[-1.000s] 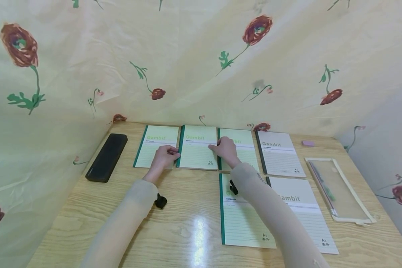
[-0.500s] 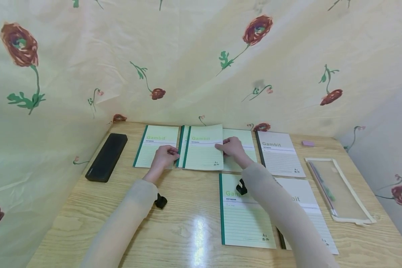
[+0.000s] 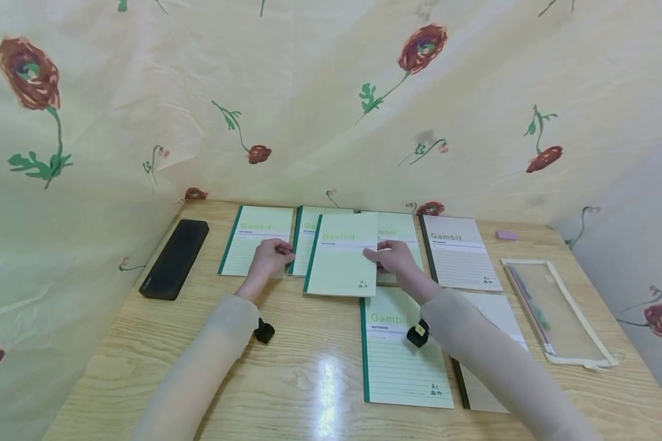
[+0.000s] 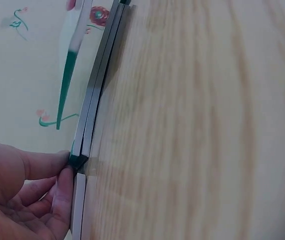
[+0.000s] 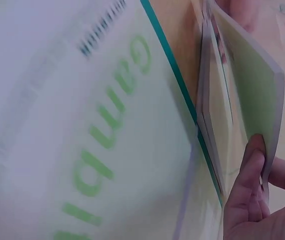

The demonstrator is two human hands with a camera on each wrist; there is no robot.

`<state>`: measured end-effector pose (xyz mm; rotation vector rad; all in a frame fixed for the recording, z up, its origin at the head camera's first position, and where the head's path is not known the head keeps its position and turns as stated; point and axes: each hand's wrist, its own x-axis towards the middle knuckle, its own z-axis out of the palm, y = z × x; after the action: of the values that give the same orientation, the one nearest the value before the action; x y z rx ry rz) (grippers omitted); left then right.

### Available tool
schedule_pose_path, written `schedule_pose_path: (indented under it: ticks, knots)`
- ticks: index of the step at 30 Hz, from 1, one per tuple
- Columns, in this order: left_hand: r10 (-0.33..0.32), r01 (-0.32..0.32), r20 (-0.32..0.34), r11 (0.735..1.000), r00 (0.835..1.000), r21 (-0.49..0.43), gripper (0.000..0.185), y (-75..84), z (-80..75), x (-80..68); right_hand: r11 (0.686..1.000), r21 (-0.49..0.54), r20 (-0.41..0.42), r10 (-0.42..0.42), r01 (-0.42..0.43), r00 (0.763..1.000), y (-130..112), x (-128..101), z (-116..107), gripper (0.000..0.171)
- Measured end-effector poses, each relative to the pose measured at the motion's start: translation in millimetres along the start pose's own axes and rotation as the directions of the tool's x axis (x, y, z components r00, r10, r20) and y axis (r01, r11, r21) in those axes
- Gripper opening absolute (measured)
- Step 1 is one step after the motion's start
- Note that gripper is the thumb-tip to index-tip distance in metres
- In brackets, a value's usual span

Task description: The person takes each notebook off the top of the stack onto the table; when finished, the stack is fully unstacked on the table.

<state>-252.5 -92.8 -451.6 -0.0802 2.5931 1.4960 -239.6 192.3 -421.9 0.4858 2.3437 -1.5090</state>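
A green-spined notebook [image 3: 342, 266] marked "Gambit" is raised off the table; my right hand [image 3: 395, 257] pinches its right edge between thumb and fingers. In the right wrist view this notebook [image 5: 255, 85] stands tilted, apart from the ones below. Under it lies another green-spined notebook [image 3: 307, 215], partly covered. My left hand [image 3: 269, 257] holds the lower notebook's spine with thumb and fingertip, over the right edge of the leftmost notebook [image 3: 239, 248]. The left wrist view shows the thumb and finger at the green spine corner [image 4: 77, 161].
More notebooks lie right of centre: a green-spined one [image 3: 408, 367] in front, a black-spined one [image 3: 463, 260] behind, another black-spined one [image 3: 482, 386] under my right sleeve. A black case [image 3: 175, 260] lies left. A pink eraser [image 3: 506, 235] and a mesh pouch [image 3: 565, 306] with pens lie right.
My right hand has lifted the top notebook off the one below and drawn it right and towards me. The left hand has stayed at the spine.
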Motion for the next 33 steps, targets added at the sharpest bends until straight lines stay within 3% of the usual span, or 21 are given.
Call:
schedule_pose_path:
  ticks: [7, 20, 33]
  knots:
    - [0.006, -0.006, 0.021, 1.000, 1.000, -0.016, 0.023, -2.8, 0.8, 0.3, 1.000, 0.001, 0.026, -0.011, 0.011, 1.000, 20.5, -33.3, 10.5, 0.040]
    - [0.015, -0.015, 0.007, 1.000, 1.000, -0.027, 0.021, -2.7, -0.1, 1.8, 0.992, 0.114, 0.083, -0.056, 0.046, 0.995, 50.4, -94.2, 40.3, 0.031]
    - [0.019, -0.019, 0.001, 1.000, 1.000, -0.017, 0.021, -4.0, 0.1, 2.5, 0.987, 0.149, 0.112, -0.074, 0.057, 0.991, 59.5, -118.9, 59.6, 0.025]
